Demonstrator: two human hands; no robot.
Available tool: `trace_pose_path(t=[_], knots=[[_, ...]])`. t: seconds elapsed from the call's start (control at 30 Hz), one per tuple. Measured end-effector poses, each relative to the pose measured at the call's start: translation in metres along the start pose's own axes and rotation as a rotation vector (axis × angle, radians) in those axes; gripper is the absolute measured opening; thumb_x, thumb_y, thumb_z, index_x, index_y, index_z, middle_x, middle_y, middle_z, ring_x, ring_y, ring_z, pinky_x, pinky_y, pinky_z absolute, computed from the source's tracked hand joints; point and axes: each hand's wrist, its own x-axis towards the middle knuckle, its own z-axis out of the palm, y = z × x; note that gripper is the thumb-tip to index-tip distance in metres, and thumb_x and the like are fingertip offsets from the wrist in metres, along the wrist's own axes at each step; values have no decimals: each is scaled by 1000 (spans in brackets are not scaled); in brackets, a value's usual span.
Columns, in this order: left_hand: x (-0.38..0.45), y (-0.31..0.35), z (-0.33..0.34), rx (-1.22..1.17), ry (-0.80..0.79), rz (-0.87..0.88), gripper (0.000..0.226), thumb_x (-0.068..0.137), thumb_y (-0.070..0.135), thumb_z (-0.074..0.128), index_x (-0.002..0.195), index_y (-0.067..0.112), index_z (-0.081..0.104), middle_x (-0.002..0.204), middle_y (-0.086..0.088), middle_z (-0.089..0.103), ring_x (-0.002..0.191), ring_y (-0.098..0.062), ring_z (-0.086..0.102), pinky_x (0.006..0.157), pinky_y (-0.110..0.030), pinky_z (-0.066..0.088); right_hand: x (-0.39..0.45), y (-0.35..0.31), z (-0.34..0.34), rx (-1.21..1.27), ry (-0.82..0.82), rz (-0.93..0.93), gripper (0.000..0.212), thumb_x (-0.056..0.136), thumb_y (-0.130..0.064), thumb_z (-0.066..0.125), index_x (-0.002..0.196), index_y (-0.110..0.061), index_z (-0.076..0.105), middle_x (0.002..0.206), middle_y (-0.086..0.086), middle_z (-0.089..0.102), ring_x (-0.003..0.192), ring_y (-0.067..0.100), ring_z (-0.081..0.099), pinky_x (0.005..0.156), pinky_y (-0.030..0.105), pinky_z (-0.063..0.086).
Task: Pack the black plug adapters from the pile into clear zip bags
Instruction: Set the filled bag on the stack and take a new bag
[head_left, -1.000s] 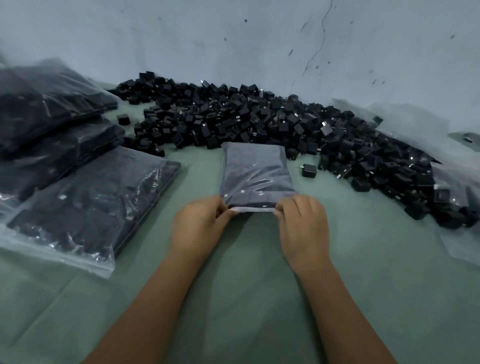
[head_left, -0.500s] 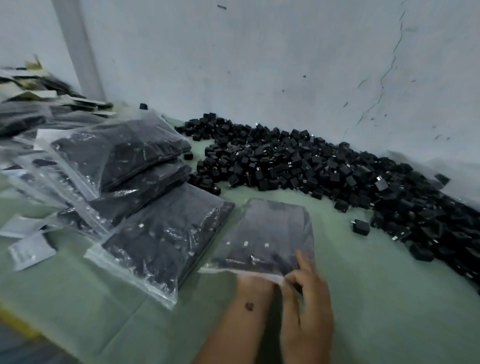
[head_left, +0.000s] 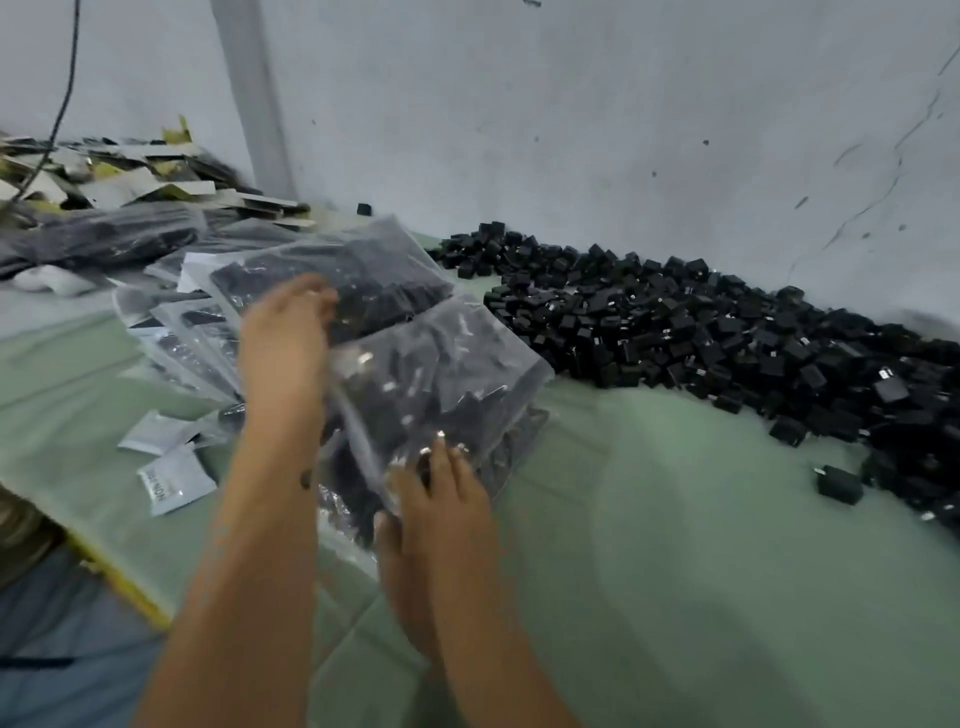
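A clear zip bag (head_left: 447, 374) stuffed with black plug adapters is tilted over the stack of filled bags (head_left: 363, 270) at the left. My left hand (head_left: 283, 343) grips its far left edge, fingers curled at the top. Over the bag's near corner, my right hand (head_left: 436, 499) has its fingers on top and the thumb below. The frame is blurred by motion. The big pile of loose black adapters (head_left: 675, 332) runs along the wall to the right. A single adapter (head_left: 839, 484) lies apart from it.
Everything sits on a green cover (head_left: 675, 545), whose yellow-trimmed edge (head_left: 130, 592) is at the lower left. Small white sachets (head_left: 174, 480) lie left of my left arm. Cardboard scraps (head_left: 130, 176) are heaped at the back left beside a vertical pipe (head_left: 249, 93).
The bag has gone from lying flat in front of me to being held over the stack at the left. My view has swung left. My left hand now reaches further along the bag.
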Motion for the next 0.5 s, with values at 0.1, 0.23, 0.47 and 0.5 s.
trace_pose_path(t=[0.1, 0.23, 0.47, 0.5], knots=[[-9, 3, -8, -88, 206, 243, 27, 94, 30, 45, 103, 38, 69, 103, 19, 71, 96, 4, 62, 84, -21, 44, -6, -4, 19, -105, -82, -93, 29, 91, -37, 43, 117, -25, 50, 159, 17, -1, 146, 29, -14, 114, 59, 3], [-22, -18, 49, 341, -224, 506, 33, 94, 40, 41, 120, 46, 59, 107, 27, 65, 88, 17, 55, 77, -21, 48, -15, 15, 8, -51, 4, -140, 31, 82, -35, 52, 113, -37, 56, 155, 6, 29, 146, 21, 17, 114, 58, 13], [-20, -89, 141, 1423, -395, 463, 51, 100, 48, 32, 149, 33, 33, 164, -5, 12, 150, -34, -3, 117, -62, -4, -60, 150, -76, -5, 161, 253, 33, 86, -32, 50, 116, -32, 65, 142, -1, 48, 132, 23, 39, 105, 28, 19], [-26, -90, 151, 1344, -330, 438, 51, 98, 46, 35, 146, 31, 38, 163, -7, 17, 149, -38, -4, 116, -64, -5, -68, 173, -92, -41, 242, 330, 31, 86, -29, 54, 115, -30, 66, 139, -1, 50, 131, 23, 40, 103, 26, 17]])
